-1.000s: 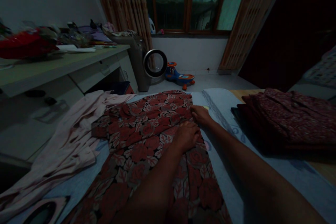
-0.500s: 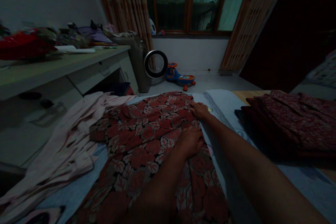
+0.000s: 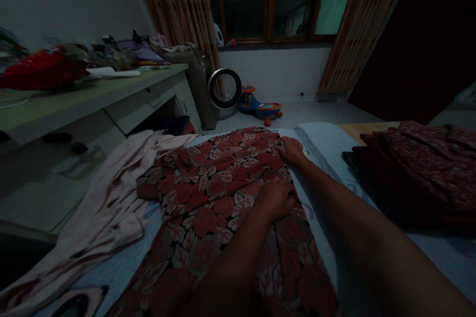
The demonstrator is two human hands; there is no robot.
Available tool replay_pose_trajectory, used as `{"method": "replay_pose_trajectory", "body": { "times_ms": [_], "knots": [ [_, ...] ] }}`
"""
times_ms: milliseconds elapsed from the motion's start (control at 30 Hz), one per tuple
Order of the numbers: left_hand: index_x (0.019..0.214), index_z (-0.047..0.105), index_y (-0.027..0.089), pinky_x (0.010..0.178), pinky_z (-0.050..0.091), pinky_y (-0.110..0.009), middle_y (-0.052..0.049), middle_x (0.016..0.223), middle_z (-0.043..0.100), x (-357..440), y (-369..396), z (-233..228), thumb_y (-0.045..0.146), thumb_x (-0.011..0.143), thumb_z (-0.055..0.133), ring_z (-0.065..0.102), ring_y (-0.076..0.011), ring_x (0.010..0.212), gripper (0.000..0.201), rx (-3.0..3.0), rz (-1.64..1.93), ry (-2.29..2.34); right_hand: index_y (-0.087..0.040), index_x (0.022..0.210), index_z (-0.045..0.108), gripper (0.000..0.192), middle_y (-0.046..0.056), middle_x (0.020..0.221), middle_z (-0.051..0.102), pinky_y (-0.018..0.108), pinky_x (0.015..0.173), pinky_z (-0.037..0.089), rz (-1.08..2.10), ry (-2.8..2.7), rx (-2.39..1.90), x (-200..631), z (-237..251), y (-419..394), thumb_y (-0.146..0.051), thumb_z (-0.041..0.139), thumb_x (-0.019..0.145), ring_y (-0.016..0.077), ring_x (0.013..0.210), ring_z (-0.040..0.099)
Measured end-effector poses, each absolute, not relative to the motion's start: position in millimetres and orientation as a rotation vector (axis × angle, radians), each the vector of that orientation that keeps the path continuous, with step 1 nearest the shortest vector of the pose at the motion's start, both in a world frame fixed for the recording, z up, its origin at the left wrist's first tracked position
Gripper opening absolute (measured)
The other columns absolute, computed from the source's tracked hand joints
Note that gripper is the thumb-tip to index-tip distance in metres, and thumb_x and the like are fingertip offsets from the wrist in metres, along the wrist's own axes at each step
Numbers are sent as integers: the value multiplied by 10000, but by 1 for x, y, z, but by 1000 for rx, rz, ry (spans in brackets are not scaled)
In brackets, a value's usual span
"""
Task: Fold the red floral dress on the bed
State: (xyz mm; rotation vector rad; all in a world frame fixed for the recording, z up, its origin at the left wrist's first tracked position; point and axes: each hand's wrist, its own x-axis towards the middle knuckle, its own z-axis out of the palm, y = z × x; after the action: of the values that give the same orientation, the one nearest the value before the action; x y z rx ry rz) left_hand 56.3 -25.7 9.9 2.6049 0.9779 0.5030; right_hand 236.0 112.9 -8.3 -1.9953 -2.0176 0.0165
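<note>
A dim room, seen from above a bed. A red floral garment (image 3: 223, 208) lies spread flat across the middle of the pale blue bed sheet (image 3: 327, 148), running from the near edge to the far end. The left hand (image 3: 277, 198) rests palm down on the garment near its right edge, fingers together and slightly curled onto the cloth. The right hand (image 3: 292, 150) lies farther away at the garment's far right corner, fingers together and flat, touching the fabric's edge. A pale pink garment (image 3: 107, 203) lies crumpled just left of the floral one. A stack of folded dark red clothes (image 3: 420, 168) sits to the right. A cluttered desk (image 3: 92, 94) stands far left, and a toy ride-on car (image 3: 260, 106) sits on the floor under the window.
</note>
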Motion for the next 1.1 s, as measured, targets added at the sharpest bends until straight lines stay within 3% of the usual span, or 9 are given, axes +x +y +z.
{"method": "replay_pose_trajectory", "body": {
  "times_ms": [200,367,600,733,933,1000,1100],
  "knots": [
    [952,715,227,942,475,-346,-36,1035,713,58,-25,9,214,889,581,608,-217,1005,149,2580,510,998,-230,1418,523,525,88,1501,500,418,1092,321,48,-2307,-1759,243,-18,61,-429,508,933,293,1326,456],
    [954,718,229,930,484,-338,-35,1042,722,59,-26,11,202,877,593,620,-219,1010,149,2595,479,998,-263,1427,503,496,84,1509,494,468,1079,329,37,-2256,-1901,246,-21,62,-461,456,974,308,1337,450],
    [972,699,212,936,486,-334,-44,1026,723,58,-26,11,161,876,543,630,-219,1020,190,2593,487,990,-168,1440,471,542,157,1501,487,452,1056,374,44,-1970,-2140,250,-12,66,-447,470,976,328,1335,462],
    [1101,631,218,905,496,-328,-44,1061,709,58,-24,8,105,884,473,635,-208,1013,291,2484,551,1086,-167,1461,452,567,139,1505,490,404,1089,353,121,-2058,-2035,248,-15,30,-460,457,975,296,1349,463],
    [1346,482,176,952,484,-325,-92,1257,657,60,-20,-6,62,879,453,621,-196,1102,481,2385,702,1110,-152,1469,434,621,150,1530,455,449,1133,292,103,-2142,-1998,247,-22,-29,-476,487,942,302,1402,396],
    [1362,505,200,973,475,-327,-79,1264,657,61,-19,-8,76,871,484,607,-203,1128,507,2453,662,1066,-144,1486,411,662,152,1539,442,464,1141,279,121,-2147,-2000,247,-21,-43,-480,507,923,304,1412,380],
    [1217,644,245,937,489,-317,-49,1125,705,60,-19,-5,127,888,501,619,-211,1068,378,2521,523,1028,-122,1499,390,728,170,1553,416,489,1153,256,158,-2153,-1999,247,-20,-61,-495,542,892,317,1426,356]
  ]
}}
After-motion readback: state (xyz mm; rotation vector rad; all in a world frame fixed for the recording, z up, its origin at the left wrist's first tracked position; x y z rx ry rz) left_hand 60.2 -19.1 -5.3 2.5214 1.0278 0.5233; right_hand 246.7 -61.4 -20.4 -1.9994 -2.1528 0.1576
